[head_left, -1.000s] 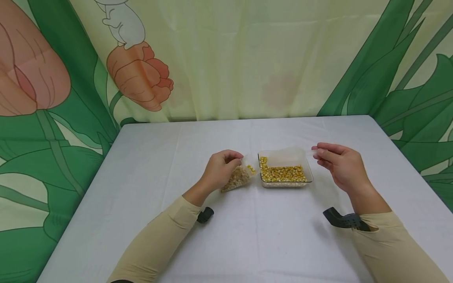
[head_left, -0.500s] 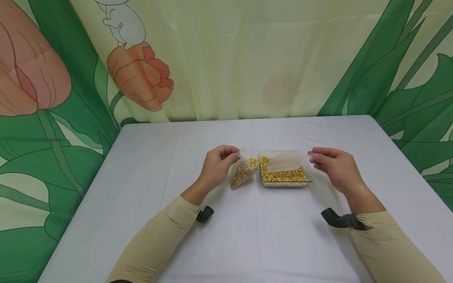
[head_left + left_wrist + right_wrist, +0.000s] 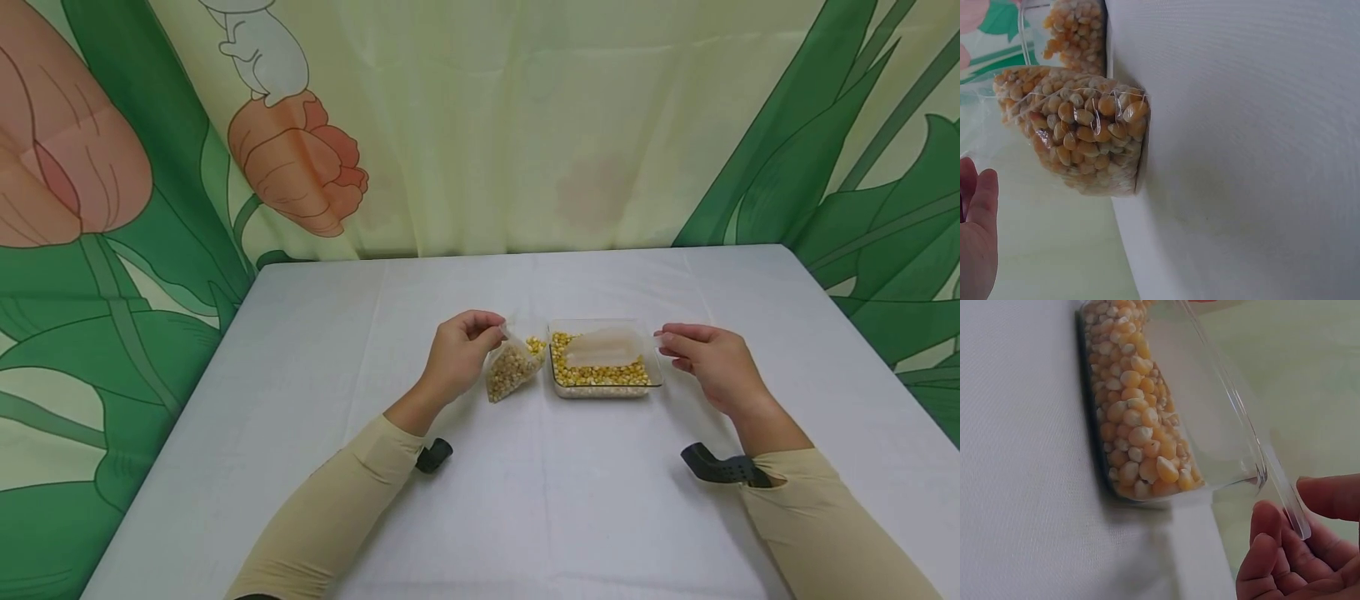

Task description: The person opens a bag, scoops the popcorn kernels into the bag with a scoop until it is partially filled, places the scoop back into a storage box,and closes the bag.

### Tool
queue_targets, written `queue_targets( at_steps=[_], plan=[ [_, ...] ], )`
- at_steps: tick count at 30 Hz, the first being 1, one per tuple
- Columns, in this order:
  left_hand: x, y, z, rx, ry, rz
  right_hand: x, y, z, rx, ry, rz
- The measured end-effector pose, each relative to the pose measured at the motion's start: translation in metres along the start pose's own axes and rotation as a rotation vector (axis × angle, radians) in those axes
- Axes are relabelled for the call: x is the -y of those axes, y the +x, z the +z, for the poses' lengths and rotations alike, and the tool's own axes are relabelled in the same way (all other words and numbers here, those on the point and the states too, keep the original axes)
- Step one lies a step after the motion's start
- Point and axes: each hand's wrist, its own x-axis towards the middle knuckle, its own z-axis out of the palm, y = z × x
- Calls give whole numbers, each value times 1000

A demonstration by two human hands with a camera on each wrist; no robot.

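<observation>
With thumb and fingers, my left hand (image 3: 461, 354) pinches the top of a clear plastic bag (image 3: 516, 367) partly filled with corn kernels. The bag sags below the fingers, its bottom corner low at the table, and in the left wrist view the kernels (image 3: 1088, 131) show through the film. Just right of it is a glass dish (image 3: 656, 367) holding yellow corn kernels (image 3: 600, 375). My right hand (image 3: 712, 358) grips the thin handle (image 3: 1288, 497) of a translucent plastic scoop (image 3: 603, 346). The scoop's bowl lies inside the dish against the kernels, and its handle crosses the right rim.
A white cloth covers the table (image 3: 480, 500). Behind its far edge hangs a pale curtain (image 3: 525, 125) printed with flowers and leaves. Black wrist mounts (image 3: 723, 467) stick out near both cuffs.
My left hand has shifted the bag slightly, and it now hangs steeper, closer to the dish. My right hand has moved a little left and down, and the scoop lies lower in the dish.
</observation>
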Motion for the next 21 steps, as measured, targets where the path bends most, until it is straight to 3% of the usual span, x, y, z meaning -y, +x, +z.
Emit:
queue_targets(
  at_steps=[15, 21],
  plan=[
    [0, 1, 0, -3, 8, 5, -7, 3, -1, 51, 41, 37],
    [1, 0, 0, -5, 17, 2, -7, 2, -2, 11, 10, 38]
  ],
)
